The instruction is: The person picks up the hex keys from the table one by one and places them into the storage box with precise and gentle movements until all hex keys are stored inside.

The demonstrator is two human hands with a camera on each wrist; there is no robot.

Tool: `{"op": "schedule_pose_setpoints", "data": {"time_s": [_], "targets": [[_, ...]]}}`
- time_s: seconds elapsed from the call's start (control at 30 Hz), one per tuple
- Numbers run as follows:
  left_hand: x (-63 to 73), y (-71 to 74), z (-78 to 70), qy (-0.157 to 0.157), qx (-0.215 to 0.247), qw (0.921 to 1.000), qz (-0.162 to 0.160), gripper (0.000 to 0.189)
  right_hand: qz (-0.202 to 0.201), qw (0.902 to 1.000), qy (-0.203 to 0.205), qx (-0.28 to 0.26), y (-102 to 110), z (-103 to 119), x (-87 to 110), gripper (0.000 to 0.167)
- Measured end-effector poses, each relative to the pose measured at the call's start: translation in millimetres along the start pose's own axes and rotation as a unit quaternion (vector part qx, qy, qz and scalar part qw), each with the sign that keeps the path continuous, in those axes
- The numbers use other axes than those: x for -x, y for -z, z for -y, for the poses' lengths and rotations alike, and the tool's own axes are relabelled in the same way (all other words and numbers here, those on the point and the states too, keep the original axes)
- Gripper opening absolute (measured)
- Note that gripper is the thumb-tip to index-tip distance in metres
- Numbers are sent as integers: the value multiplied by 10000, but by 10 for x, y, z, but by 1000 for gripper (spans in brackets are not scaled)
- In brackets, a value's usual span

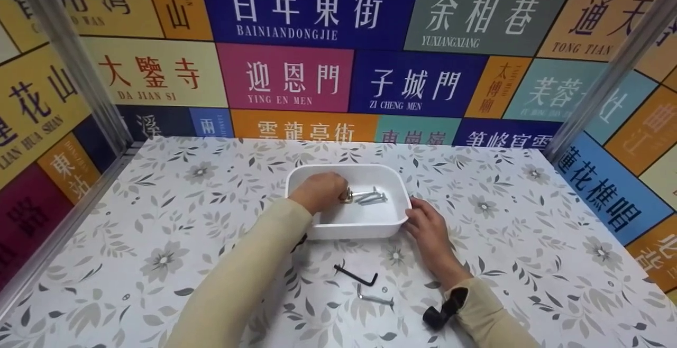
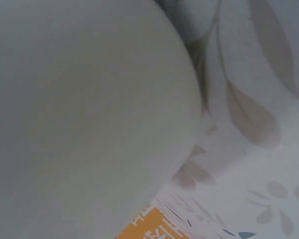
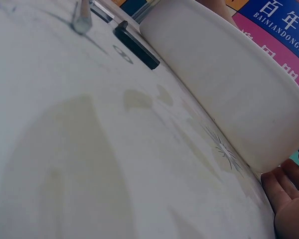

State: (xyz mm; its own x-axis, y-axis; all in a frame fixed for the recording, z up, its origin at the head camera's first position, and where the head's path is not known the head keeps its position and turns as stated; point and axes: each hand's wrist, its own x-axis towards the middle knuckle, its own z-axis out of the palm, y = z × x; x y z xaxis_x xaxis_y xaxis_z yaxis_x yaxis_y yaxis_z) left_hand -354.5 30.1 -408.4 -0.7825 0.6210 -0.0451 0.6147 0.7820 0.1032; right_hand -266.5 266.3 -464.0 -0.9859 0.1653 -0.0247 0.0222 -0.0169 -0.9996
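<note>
A white plastic tray (image 1: pixel 365 230) stands on the flower-patterned table, with several silver bolts (image 1: pixel 372 198) lying inside. My left hand (image 1: pixel 323 188) reaches over the near left side into it. Its curled fingers are at a small brass-coloured metal piece (image 1: pixel 347 195) beside the bolts; the fingertips are partly hidden. At the tray's right end, my right hand (image 1: pixel 427 226) touches the outer wall with loosely bent fingers. In the right wrist view those fingers (image 3: pixel 284 186) lie against the tray's lower corner. The left wrist view holds mostly a blurred pale surface.
In front of the tray lie a black hex key (image 1: pixel 353 274) and a silver hex key (image 1: pixel 374 299) on the patterned tabletop (image 1: pixel 222 295). Behind the table rises a wall of coloured sign panels (image 1: pixel 285 78), with metal posts (image 1: pixel 608 62) at both sides.
</note>
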Motion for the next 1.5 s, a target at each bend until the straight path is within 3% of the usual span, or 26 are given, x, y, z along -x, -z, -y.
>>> {"op": "schedule_pose_setpoints", "data": {"time_s": [0.17, 0.4, 0.63, 0.83, 1.0, 1.1, 1.2, 1.33, 1.5], "targets": [[33, -9, -19, -114, 22, 9998, -148, 14, 62, 9996, -123, 230, 3, 17, 6, 46], [61, 21, -47, -36, 69, 9997, -230, 9, 72, 9993, -173, 319, 7, 40, -7, 46], [216, 101, -96, -309, 672, 9960, -499, 9, 107, 9995, -116, 259, -9, 36, -44, 46], [449, 132, -104, -660, 1147, 9845, -1153, 10, 120, 9995, -82, 270, -24, 51, -42, 46], [667, 147, -116, -1005, 1516, 9661, -1834, 10, 68, 9999, -47, 125, -27, 39, -31, 45], [827, 134, -177, -1140, 1855, 9538, -2071, 9, 48, 10000, -10, 20, -29, 25, -18, 45], [971, 100, -281, -1098, 2640, 9396, -1883, 6, 45, 10000, 1, 0, -25, 21, -7, 45], [1107, 25, -420, -856, 3771, 9140, -1229, 7, 60, 10000, -26, -14, -20, 25, 5, 45], [1161, -71, -530, -762, 4143, 9044, -675, 13, 5, 10000, -34, -30, -14, 24, 16, 45]]}}
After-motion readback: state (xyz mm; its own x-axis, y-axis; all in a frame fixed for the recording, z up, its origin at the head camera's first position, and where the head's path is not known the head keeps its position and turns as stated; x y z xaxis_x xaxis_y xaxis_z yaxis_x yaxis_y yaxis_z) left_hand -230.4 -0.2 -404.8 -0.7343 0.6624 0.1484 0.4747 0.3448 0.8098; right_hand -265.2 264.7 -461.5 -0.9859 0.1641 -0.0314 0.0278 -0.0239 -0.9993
